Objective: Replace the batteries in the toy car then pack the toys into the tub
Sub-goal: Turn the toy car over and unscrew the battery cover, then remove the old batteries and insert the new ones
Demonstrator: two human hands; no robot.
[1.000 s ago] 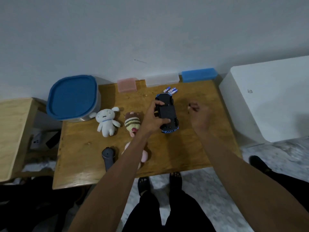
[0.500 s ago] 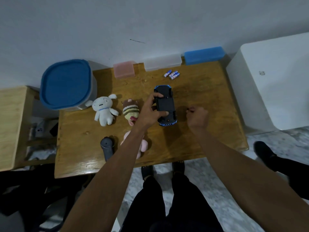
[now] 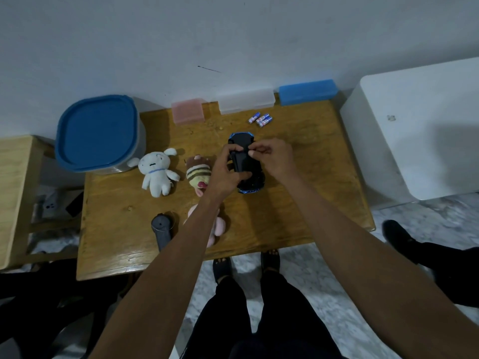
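The black and blue toy car (image 3: 242, 161) lies upside down on the wooden table (image 3: 311, 198). My left hand (image 3: 228, 172) grips its left side. My right hand (image 3: 274, 159) pinches at the car's underside near the front; what sits between the fingertips is too small to tell. Three loose batteries (image 3: 260, 119) lie behind the car. The tub (image 3: 98, 133), grey with a blue lid on, stands at the table's back left. A white rabbit plush (image 3: 156, 174), a striped plush (image 3: 198, 173) and a pink plush (image 3: 220, 226) lie left of the car, the pink one partly under my left arm.
A dark grey handle-shaped device (image 3: 161, 229) lies near the front edge. Pink (image 3: 188, 114), clear (image 3: 246, 101) and blue (image 3: 307, 92) boxes line the wall. A white cabinet (image 3: 420, 146) stands right of the table and a wooden stand (image 3: 15, 190) left.
My right hand has moved left from the bare table onto the car's underside. The left hand has kept its hold on the car.
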